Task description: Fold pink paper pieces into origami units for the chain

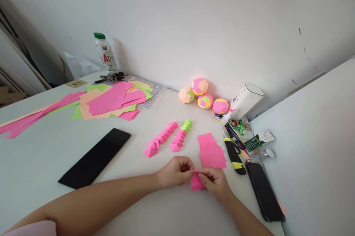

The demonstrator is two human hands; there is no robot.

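Between my two hands is a small piece of pink paper (195,170), seen nearly edge-on. My left hand (175,172) pinches its left end with thumb and forefinger. The other end is pinched by my right hand (215,182). Just below the fingertips lies more pink paper (196,183), partly covered by my right hand. Beyond my hands, a loose pile of pink paper pieces (212,152) rests on the table. Two rows of folded paper units stand close by: a pink row (163,134) and a pink and green row (181,134).
Paper balls (205,101) sit against the wall. To the right are a yellow-black cutter (234,154), a phone (264,191) and a white box (245,99). A black tablet-like slab (95,158), coloured paper sheets (111,99) and a bottle (106,54) are on the left.
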